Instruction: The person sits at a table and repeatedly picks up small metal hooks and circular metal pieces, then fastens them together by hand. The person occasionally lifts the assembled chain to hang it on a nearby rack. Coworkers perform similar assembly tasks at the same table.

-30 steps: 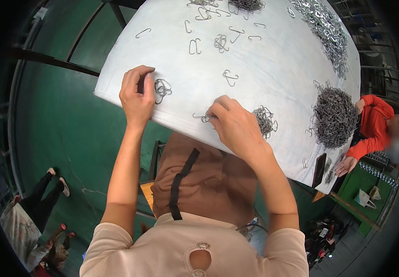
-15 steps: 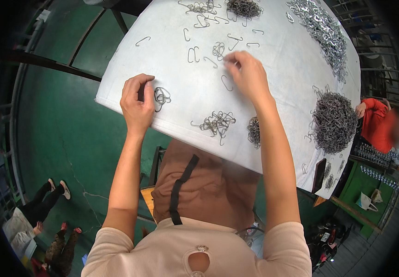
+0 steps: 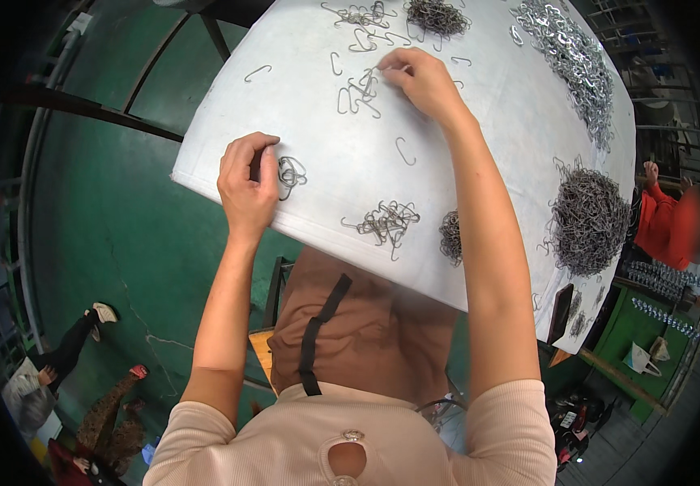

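My right hand (image 3: 423,81) reaches over the white table, thumb and fingers pinched on the edge of a loose group of wire hooks (image 3: 358,95). Thin, grey and bent at their ends, these hooks partly overlap. Close to the table's near-left edge, my left hand (image 3: 248,185) is curled with thumb and forefinger tips near each other; whatever it may hold is hidden. Just right of its thumb lies a small tangle of wire hooks (image 3: 291,175). One single hook (image 3: 404,151) rests below my right hand. A larger tangle of hooks (image 3: 386,223) sits by the front edge.
Dark wire pieces form a big heap (image 3: 589,215) on the right, and shiny metal links (image 3: 569,61) spread along the far right. A black flat object (image 3: 561,313) stands at the right corner. Another person in red (image 3: 666,223) is beyond the right edge; others are at lower left.
My right hand has moved up and left, and the hooks by its fingers now lie bunched with the ones to their left. My left hand stays beside its small tangle.
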`<state>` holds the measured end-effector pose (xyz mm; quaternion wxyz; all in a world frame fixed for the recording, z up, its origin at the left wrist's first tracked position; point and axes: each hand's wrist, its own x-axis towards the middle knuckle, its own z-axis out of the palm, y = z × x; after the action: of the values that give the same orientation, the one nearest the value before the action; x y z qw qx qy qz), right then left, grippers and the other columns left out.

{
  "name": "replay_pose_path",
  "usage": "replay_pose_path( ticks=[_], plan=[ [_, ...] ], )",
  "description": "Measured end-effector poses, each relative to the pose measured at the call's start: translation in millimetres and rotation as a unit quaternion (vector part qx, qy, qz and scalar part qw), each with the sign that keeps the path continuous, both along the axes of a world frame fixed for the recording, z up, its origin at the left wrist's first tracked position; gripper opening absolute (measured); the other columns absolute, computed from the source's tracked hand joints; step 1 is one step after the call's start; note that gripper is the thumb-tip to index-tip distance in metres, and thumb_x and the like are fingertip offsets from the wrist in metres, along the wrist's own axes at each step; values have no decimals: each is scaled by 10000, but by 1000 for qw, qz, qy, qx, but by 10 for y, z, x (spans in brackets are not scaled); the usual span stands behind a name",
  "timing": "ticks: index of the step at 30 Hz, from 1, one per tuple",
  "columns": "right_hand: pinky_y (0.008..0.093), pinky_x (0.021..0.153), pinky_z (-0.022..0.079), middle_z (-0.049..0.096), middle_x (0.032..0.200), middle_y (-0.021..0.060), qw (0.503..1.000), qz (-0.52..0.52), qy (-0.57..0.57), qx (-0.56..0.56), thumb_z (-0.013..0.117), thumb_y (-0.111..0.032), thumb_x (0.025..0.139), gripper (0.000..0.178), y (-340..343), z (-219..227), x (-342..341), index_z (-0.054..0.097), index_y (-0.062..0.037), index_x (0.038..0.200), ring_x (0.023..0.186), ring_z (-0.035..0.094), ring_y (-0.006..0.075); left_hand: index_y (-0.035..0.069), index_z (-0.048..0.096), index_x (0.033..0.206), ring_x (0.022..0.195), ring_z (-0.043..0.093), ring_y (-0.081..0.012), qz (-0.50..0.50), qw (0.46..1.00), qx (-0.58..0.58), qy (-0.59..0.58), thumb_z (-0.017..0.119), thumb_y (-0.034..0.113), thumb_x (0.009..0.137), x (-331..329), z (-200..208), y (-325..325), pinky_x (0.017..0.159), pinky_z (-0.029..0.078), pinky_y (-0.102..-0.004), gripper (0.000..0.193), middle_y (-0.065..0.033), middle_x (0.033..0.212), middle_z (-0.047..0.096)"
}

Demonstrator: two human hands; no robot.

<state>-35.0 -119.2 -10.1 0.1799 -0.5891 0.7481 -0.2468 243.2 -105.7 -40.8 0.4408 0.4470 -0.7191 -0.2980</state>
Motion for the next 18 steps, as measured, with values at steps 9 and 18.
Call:
replay_pose_path(
  ticks=[9,18],
  plan=[
    [311,702,471,638,797,38,996,8,50,79,664,-218,844,190,25,216,-160,690,-54,936,729,578,144,32,650,899,800,590,-221,1,1000,-19,6,585,6,818,5,1,-2,702,470,-313,108,-76,892,639],
    [257,638,437,644,736,8,983,25,-93,154,656,-251,869,220,267,384,-384,711,-40,902,647,542,87,36,654,902,801,588,-226,1,1000,-11,9,587,7,817,-2,9,4,717,468,-315,112,-76,895,642]
  ],
)
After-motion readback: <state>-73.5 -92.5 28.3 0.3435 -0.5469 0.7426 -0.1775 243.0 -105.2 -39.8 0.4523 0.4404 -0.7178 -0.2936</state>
